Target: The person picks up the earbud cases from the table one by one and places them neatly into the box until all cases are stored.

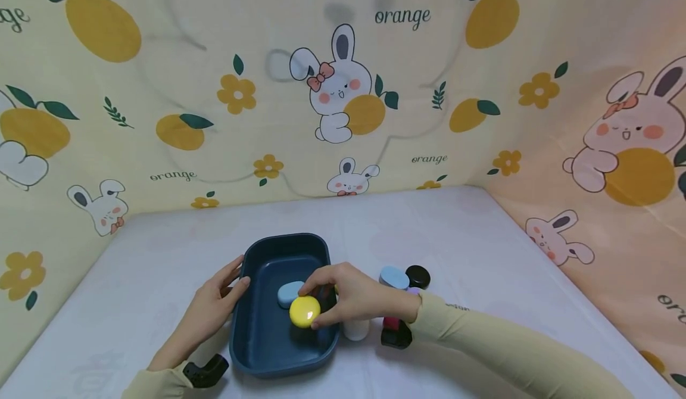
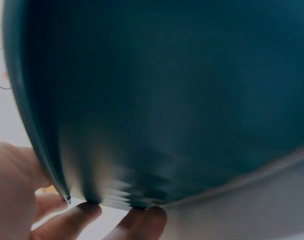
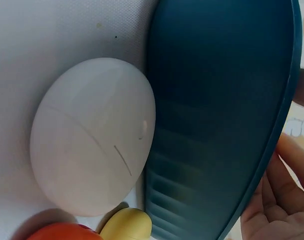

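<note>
From my end: worktop [image 1: 150,286] is white, runs back to a cream backdrop [image 1: 257,18] printed with oranges, flowers, rabbits and "orange" lettering; the same print wraps both sides, pinker on the right. Blue tray [image 1: 268,351] sits near the front of the worktop, rounded corners, long side running away from me. Just off its right side I've got a white egg-shaped piece [image 3: 92,140]; further right in the head view, a pale-blue round piece [image 1: 394,277] next to a black round piece [image 1: 418,276], plus a sliver of a purple piece [image 1: 414,290] showing past the right wrist. Right wrist view also catches an orange-red piece [image 3: 64,232] and a small yellow piece [image 3: 127,225], both cut by the bottom edge. Target: yellow disc [image 1: 305,312], in the right hand [image 1: 356,295], pinched at its edge between thumb and fingers; that grip is closed on it, face toward my camera. Disc hangs over the tray interior, partly covering a light-blue piece [image 1: 288,295] on the tray floor. Left hand [image 1: 210,306] holds the tray's left wall, thumb over the rim, fingers outside. Disc doesn't show in either wrist view.
</note>
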A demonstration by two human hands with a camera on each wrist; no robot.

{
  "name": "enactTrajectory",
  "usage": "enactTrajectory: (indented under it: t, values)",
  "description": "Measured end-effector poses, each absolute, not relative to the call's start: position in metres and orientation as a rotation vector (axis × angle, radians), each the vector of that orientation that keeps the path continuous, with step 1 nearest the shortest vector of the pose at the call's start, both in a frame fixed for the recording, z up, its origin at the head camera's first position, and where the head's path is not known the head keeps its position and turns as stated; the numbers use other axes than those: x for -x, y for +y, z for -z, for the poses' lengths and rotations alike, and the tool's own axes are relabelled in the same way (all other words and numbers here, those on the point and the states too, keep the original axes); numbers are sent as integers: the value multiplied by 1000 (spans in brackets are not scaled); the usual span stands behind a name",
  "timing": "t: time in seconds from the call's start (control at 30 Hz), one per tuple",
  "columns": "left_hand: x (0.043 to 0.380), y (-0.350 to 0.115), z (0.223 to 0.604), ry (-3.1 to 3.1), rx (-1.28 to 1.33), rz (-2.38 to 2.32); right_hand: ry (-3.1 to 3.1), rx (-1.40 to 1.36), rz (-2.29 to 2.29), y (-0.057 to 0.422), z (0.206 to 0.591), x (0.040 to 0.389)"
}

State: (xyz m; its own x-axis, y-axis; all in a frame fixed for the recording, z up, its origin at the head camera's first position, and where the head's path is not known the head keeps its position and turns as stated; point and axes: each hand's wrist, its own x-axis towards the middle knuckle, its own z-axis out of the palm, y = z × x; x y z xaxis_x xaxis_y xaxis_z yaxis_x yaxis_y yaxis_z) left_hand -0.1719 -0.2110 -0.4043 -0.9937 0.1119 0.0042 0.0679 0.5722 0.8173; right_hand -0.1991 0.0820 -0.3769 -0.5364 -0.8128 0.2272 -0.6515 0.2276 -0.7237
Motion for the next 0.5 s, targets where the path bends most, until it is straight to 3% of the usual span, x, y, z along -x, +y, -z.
enactTrajectory:
  t: [0.23, 0.5]
  values:
    - [172, -210, 406, 2745, -138, -1434, 2235, 1239, 1407, 96, 376, 201]
    - [173, -211, 406, 2745, -145, -1446, 2440, 955, 1512, 145, 372, 218]
